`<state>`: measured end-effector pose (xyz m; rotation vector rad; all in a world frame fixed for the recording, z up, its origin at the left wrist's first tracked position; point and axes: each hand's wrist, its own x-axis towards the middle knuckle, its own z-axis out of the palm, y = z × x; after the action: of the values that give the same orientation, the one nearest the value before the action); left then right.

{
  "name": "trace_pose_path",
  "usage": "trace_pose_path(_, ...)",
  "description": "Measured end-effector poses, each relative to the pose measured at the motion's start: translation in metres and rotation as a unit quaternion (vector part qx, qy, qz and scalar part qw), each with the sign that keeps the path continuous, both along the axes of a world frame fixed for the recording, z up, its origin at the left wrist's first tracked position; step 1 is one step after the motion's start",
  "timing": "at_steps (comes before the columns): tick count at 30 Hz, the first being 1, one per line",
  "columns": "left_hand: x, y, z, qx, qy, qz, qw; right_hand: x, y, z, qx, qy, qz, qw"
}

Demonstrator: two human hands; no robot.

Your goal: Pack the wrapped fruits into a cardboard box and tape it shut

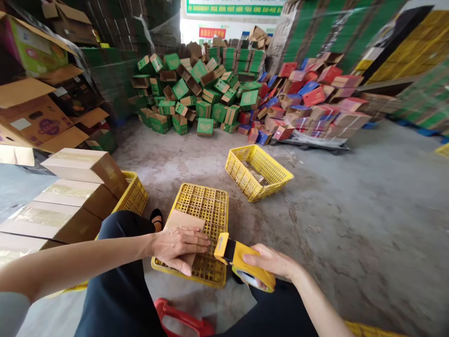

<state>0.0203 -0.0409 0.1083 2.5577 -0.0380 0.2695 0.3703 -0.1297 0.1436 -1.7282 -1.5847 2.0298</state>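
Flat on a piece of brown cardboard rests my left hand, its fingers stretched out to the right. That cardboard lies on the perforated base of an upturned yellow crate between my knees; my hand covers much of it. At the crate's right edge, my right hand is wrapped around a yellow tape dispenser with a roll of tape in it. The dispenser's front end points left, apart from the cardboard.
Taped brown boxes stand at my left by a yellow crate. Another yellow crate sits ahead on the concrete floor. Green boxes and red and blue boxes lie heaped beyond. A red plastic piece is below me.
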Motion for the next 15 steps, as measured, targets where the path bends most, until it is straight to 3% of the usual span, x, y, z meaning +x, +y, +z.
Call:
trace_pose_path(6,0.004,0.002,-0.001,-0.004,0.035,-0.001,0.999,0.035,-0.018,-0.028,-0.013,-0.004,-0.018,1.000)
trace_pose_path(10,-0.003,0.000,0.000,0.027,0.043,0.009,0.999,0.031,-0.019,-0.045,-0.003,0.006,-0.030,1.000)
trace_pose_path(12,-0.011,-0.003,-0.002,0.053,0.035,0.056,0.996,0.020,-0.015,-0.053,-0.004,0.016,-0.020,1.000)
trace_pose_path(15,-0.023,-0.007,-0.012,0.064,0.004,0.228,0.971,0.001,-0.007,-0.063,-0.001,0.021,-0.011,1.000)
